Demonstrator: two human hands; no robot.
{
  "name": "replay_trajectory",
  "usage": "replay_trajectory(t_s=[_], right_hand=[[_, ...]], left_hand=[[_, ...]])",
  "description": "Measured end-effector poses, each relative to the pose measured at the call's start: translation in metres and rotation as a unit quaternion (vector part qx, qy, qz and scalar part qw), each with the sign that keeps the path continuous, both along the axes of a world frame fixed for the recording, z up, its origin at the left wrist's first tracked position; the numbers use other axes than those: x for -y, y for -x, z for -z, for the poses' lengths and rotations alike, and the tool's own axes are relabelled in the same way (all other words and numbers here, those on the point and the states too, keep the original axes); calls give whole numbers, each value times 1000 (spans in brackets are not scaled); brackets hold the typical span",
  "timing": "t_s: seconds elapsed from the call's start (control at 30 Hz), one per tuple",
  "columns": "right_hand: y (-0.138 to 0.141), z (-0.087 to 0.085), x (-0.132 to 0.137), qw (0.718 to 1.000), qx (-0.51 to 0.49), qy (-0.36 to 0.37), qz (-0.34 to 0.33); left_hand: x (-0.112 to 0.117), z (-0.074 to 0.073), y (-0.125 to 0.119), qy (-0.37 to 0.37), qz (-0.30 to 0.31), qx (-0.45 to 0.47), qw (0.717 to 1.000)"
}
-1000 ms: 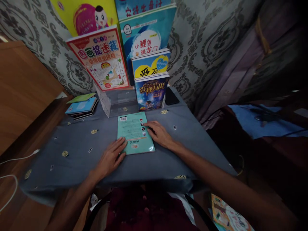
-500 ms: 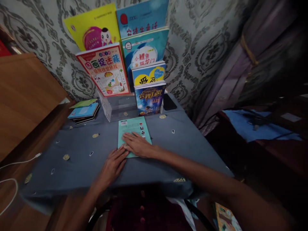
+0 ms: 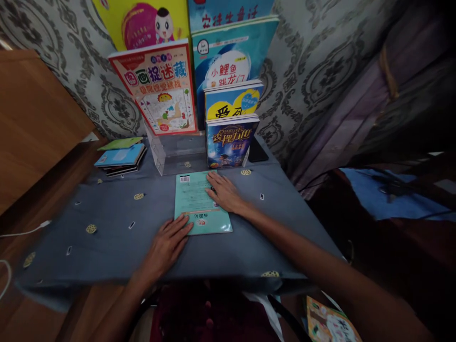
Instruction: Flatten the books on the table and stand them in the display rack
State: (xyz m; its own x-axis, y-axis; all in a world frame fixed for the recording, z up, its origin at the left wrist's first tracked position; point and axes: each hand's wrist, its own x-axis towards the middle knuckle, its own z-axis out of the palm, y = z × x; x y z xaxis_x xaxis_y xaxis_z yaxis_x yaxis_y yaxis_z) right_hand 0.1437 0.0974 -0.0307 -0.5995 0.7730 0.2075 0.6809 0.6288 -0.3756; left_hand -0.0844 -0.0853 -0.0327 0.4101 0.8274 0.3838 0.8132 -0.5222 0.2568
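A thin teal book [image 3: 194,197] lies flat on the cloth-covered table, back cover up, with a barcode at its far left corner and its print upside down to me. My left hand [image 3: 173,240] rests open at its near left edge, fingertips on the cover. Across the far right part of the cover lies my right hand [image 3: 226,192], flat with fingers stretched out, hiding some of the print. Both hands hold nothing.
Behind the book, a clear acrylic stand [image 3: 174,154] carries several upright books, among them a red-bordered one [image 3: 162,90] and a dark blue one [image 3: 230,142]. Stacked books [image 3: 121,156] lie at the left. A black phone [image 3: 258,151] sits right of the stand.
My right hand has slid from the middle of the teal book to its far right edge, uncovering the lower print. My left hand stays at the near left edge. The view has moved closer.
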Motion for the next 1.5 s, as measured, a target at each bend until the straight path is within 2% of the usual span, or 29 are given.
replay_trajectory(t_s=[0.13, 0.5, 0.77, 0.97, 1.17, 1.27, 1.37, 1.43, 1.5], right_hand=[[-6, 0, 18, 1000, 13, -14, 5], [-36, -4, 89, 995, 49, -28, -76], [-46, -8, 109, 993, 14, -49, -105], [-61, -10, 143, 990, 22, -32, -135], [-80, -4, 186, 988, 11, -18, -154], [-84, 0, 190, 987, -5, -18, -157], [-87, -4, 184, 984, -43, -20, -171], [-89, -15, 175, 977, -87, -14, -192], [-89, -28, 163, 970, -133, -7, -205]], left_hand=[[-1, 0, 0, -10, 4, 4, 1000], [0, -1, -2, -9, -7, -21, 1000], [0, -4, -5, -4, -35, -85, 996], [35, -13, -11, -2, -9, -103, 995], [72, -18, -13, -58, 26, -150, 987], [77, -18, -9, -85, 52, -184, 978], [77, -23, -2, -93, 84, -193, 973], [74, -33, 1, -98, 87, -157, 979], [69, -48, 4, -98, 78, -96, 987]])
